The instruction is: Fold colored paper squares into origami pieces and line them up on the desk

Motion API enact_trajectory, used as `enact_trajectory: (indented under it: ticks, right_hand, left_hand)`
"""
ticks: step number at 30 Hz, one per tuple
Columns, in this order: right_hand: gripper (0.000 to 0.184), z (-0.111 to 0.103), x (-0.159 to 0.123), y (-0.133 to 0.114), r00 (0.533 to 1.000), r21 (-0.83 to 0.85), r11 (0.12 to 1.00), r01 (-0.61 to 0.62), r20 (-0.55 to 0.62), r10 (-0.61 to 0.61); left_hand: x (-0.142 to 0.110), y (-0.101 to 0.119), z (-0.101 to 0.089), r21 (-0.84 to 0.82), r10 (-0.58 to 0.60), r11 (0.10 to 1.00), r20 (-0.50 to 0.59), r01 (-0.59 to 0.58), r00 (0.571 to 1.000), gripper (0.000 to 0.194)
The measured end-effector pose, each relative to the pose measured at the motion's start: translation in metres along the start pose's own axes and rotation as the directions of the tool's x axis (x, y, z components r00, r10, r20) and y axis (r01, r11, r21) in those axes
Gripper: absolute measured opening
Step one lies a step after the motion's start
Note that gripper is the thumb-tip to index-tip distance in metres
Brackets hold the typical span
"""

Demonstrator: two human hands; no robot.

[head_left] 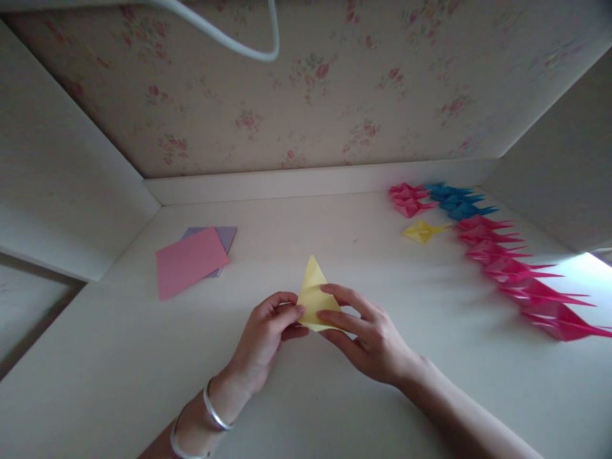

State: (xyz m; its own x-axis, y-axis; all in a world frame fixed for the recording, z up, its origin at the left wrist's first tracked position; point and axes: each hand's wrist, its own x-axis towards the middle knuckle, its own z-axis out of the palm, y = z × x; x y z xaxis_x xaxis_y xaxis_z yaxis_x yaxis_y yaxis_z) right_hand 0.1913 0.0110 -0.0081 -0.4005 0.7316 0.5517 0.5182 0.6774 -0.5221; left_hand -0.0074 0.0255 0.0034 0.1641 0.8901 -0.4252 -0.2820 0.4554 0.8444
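A yellow sheet of origami paper (313, 290), folded to a pointed shape, is held between my two hands over the white tabletop, its tip pointing away from me. My left hand (270, 325) pinches its lower left corner between thumb and fingers. On the right side, my right hand (368, 328) has its fingers on the paper's face and lower edge, gripping it. The underside of the paper is hidden.
Pink paper (191, 261) overlaps purple paper (229, 236) at the left. To the right stand several folded pink paper figures (507, 268), blue ones (459, 201) and a yellow one (421, 232). A white cable (229, 41) hangs before the flowered wall (325, 108).
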Motion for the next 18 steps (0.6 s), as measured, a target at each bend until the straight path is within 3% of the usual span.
enact_trajectory:
  ticks: [3,7,14,18]
  right_hand:
    - [0.022,0.0014,0.0023,-0.0005,0.994,0.072,0.996,-0.048,-0.09,0.054]
    - [0.025,0.0023,0.004,0.0007,0.977,0.138,0.987,-0.082,-0.182,0.107]
    - [0.029,0.0074,-0.0013,-0.0006,0.991,0.118,0.989,-0.089,-0.091,0.1]
    - [0.012,0.0092,-0.001,-0.0007,0.99,0.153,0.982,-0.112,-0.066,0.123]
  left_hand:
    - [-0.0009,0.0019,0.0011,0.03,-0.037,0.999,0.009,0.037,0.999,0.02]
    - [-0.0004,0.0029,0.0023,0.082,0.058,0.995,0.0,-0.058,0.998,0.027]
    - [0.0008,-0.0015,0.0015,0.103,0.135,0.986,-0.007,-0.133,0.991,0.027]
    - [-0.001,-0.0007,0.0041,0.096,0.095,0.991,-0.019,-0.093,0.995,0.026]
